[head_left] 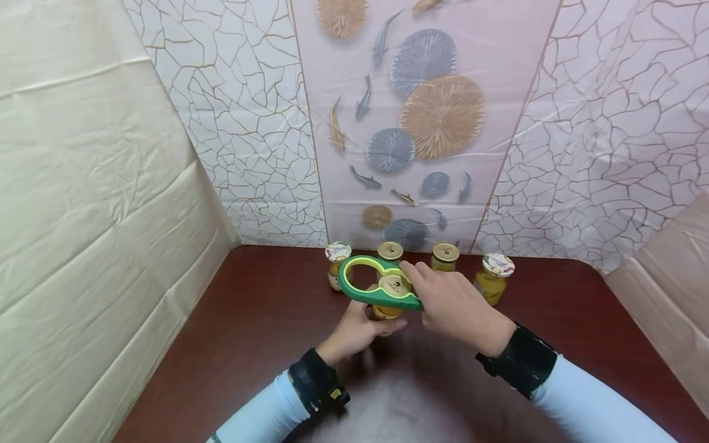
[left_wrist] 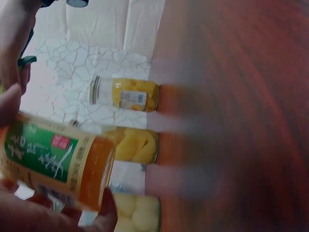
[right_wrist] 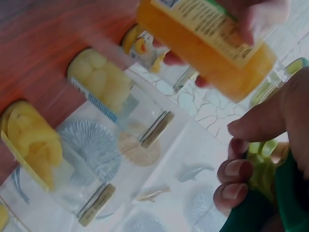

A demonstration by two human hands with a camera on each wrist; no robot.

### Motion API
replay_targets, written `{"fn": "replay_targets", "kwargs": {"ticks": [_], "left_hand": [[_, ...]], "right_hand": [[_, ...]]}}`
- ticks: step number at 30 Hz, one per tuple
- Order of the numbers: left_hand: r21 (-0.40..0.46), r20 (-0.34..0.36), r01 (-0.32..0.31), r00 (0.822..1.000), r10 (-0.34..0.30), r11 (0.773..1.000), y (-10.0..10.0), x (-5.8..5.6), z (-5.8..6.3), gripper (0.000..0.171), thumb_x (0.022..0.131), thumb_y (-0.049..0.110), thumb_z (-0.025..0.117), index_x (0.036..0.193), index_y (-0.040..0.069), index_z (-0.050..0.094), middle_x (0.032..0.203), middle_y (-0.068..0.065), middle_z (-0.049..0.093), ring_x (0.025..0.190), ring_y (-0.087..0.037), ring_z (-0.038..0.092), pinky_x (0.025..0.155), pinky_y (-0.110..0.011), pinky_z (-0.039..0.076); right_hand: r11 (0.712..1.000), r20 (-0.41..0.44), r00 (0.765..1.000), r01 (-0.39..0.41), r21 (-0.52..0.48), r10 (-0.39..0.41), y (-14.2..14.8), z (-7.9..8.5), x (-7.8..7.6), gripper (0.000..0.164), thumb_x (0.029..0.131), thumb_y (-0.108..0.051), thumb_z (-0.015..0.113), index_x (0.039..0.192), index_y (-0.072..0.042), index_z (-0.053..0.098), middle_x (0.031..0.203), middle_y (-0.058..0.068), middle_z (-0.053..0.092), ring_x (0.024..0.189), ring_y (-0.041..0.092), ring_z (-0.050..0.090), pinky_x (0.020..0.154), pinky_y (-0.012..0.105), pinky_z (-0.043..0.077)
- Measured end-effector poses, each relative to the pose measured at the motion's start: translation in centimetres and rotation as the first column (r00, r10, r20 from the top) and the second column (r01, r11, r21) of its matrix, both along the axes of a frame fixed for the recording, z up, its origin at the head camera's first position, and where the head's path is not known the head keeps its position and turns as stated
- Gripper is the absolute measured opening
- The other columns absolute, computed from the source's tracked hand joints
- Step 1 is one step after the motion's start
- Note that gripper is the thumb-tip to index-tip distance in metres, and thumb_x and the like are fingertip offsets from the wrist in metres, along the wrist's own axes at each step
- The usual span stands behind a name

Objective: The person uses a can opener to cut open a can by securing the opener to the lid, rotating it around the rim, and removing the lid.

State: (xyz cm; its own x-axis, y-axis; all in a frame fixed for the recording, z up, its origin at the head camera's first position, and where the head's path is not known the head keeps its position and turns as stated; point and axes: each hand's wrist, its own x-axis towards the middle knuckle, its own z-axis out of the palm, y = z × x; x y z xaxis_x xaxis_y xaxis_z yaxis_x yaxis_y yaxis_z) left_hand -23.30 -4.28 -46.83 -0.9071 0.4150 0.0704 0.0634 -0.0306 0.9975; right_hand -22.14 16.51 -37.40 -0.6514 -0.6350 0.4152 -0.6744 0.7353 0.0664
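Note:
My left hand [head_left: 354,329] grips a glass jar [left_wrist: 58,159] of orange fruit with a green and cream label, held tilted above the table. A gold lid [head_left: 395,285] tops this jar. In my right hand [head_left: 462,304] is a green jar opener [head_left: 360,297] with a lighter yellow-green inner edge. Seen from the head, the opener's right-hand ring frames the gold lid, while its larger left ring surrounds nothing. The right wrist view shows fingers [right_wrist: 234,169] curled at the opener's green handle [right_wrist: 251,212].
Behind the hands stands a row of jars: a white-lidded one [head_left: 335,271] at left, two gold-lidded ones [head_left: 390,251] [head_left: 444,255] in the middle, and a white-lidded jar [head_left: 492,284] of yellow fruit at right. The dark red table [head_left: 266,307] meets patterned wall cloth [head_left: 260,154] at the back.

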Motion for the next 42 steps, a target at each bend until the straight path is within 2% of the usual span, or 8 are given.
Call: {"fn": "replay_targets", "kwargs": {"ticks": [6, 12, 16, 24, 32, 35, 39, 42], "left_hand": [[0.026, -0.017, 0.157, 0.987, -0.157, 0.987, -0.6, -1.1, 0.1, 0.057, 0.088, 0.014, 0.082, 0.139, 0.023, 0.058, 0.119, -0.006, 0.068, 0.098, -0.018, 0.065, 0.079, -0.032, 0.056], [0.047, -0.071, 0.304, 0.951, -0.3, 0.952, -1.4, -1.4, 0.2, 0.055, 0.091, 0.005, 0.077, 0.141, 0.014, 0.057, 0.11, -0.006, 0.07, 0.091, -0.018, 0.064, 0.085, -0.029, 0.052], [0.045, -0.101, 0.355, 0.932, -0.349, 0.934, -1.6, -1.6, 0.1, 0.055, 0.09, 0.004, 0.077, 0.14, 0.013, 0.057, 0.104, -0.006, 0.069, 0.087, -0.019, 0.062, 0.086, -0.03, 0.052], [0.019, -0.127, 0.353, 0.929, -0.348, 0.935, -1.4, -1.9, -0.1, 0.054, 0.089, 0.0, 0.077, 0.139, 0.01, 0.058, 0.116, -0.011, 0.069, 0.097, -0.017, 0.064, 0.094, -0.031, 0.052], [-0.002, -0.143, 0.351, 0.926, -0.348, 0.936, -1.3, -1.8, -0.3, 0.055, 0.09, 0.007, 0.078, 0.14, 0.013, 0.057, 0.127, -0.021, 0.066, 0.107, -0.017, 0.064, 0.097, -0.032, 0.052], [-0.017, -0.143, 0.33, 0.933, -0.329, 0.944, -1.4, -1.7, -0.3, 0.057, 0.09, 0.005, 0.078, 0.141, 0.017, 0.057, 0.13, -0.017, 0.065, 0.112, -0.02, 0.063, 0.102, -0.038, 0.05], [-0.057, -0.092, 0.263, 0.959, -0.268, 0.963, -1.9, -1.3, -0.2, 0.059, 0.089, 0.009, 0.08, 0.141, 0.023, 0.058, 0.134, -0.006, 0.065, 0.119, -0.02, 0.06, 0.108, -0.049, 0.043], [-0.111, -0.056, 0.214, 0.974, -0.221, 0.971, -2.7, -0.9, -0.1, 0.054, 0.089, 0.017, 0.082, 0.137, 0.025, 0.06, 0.131, 0.0, 0.067, 0.119, -0.018, 0.06, 0.107, -0.051, 0.042]], "right_hand": [[0.997, -0.016, 0.997, -0.07, 0.031, 0.071, 0.5, 0.2, -0.8, 0.071, 0.07, -0.001, 0.076, 0.137, -0.004, 0.051, 0.089, 0.005, 0.059, 0.055, 0.014, 0.048, 0.045, 0.03, 0.045], [0.992, 0.027, 0.992, -0.121, 0.034, 0.12, 0.9, -0.3, -1.1, 0.074, 0.07, -0.001, 0.077, 0.139, -0.005, 0.051, 0.095, 0.002, 0.061, 0.063, 0.013, 0.054, 0.05, 0.029, 0.048], [0.99, 0.04, 0.99, -0.14, 0.02, 0.139, 1.1, -0.5, -1.2, 0.073, 0.071, -0.002, 0.078, 0.139, -0.007, 0.051, 0.096, 0.001, 0.061, 0.065, 0.012, 0.056, 0.051, 0.029, 0.05], [0.989, 0.065, 0.988, -0.144, 0.019, 0.143, 1.4, -0.4, -1.2, 0.072, 0.074, -0.003, 0.079, 0.14, -0.007, 0.05, 0.097, 0.0, 0.061, 0.065, 0.01, 0.053, 0.053, 0.027, 0.05], [0.988, 0.052, 0.987, -0.15, 0.02, 0.149, 1.5, -0.5, -1.2, 0.072, 0.074, -0.003, 0.078, 0.141, -0.007, 0.05, 0.097, 0.0, 0.061, 0.066, 0.01, 0.053, 0.052, 0.027, 0.05], [0.988, 0.045, 0.987, -0.155, 0.007, 0.155, 1.6, -0.5, -1.2, 0.073, 0.074, -0.002, 0.077, 0.141, -0.007, 0.05, 0.098, 0.001, 0.061, 0.067, 0.011, 0.054, 0.053, 0.027, 0.05], [0.988, 0.036, 0.988, -0.149, -0.032, 0.15, 2.2, -0.4, -1.3, 0.076, 0.069, 0.003, 0.074, 0.14, -0.006, 0.051, 0.1, 0.002, 0.063, 0.069, 0.012, 0.055, 0.052, 0.029, 0.049], [0.99, 0.037, 0.991, -0.123, -0.064, 0.126, 2.9, -0.2, -1.5, 0.079, 0.066, 0.005, 0.073, 0.14, -0.007, 0.051, 0.099, 0.001, 0.063, 0.07, 0.013, 0.054, 0.052, 0.03, 0.048]]}}
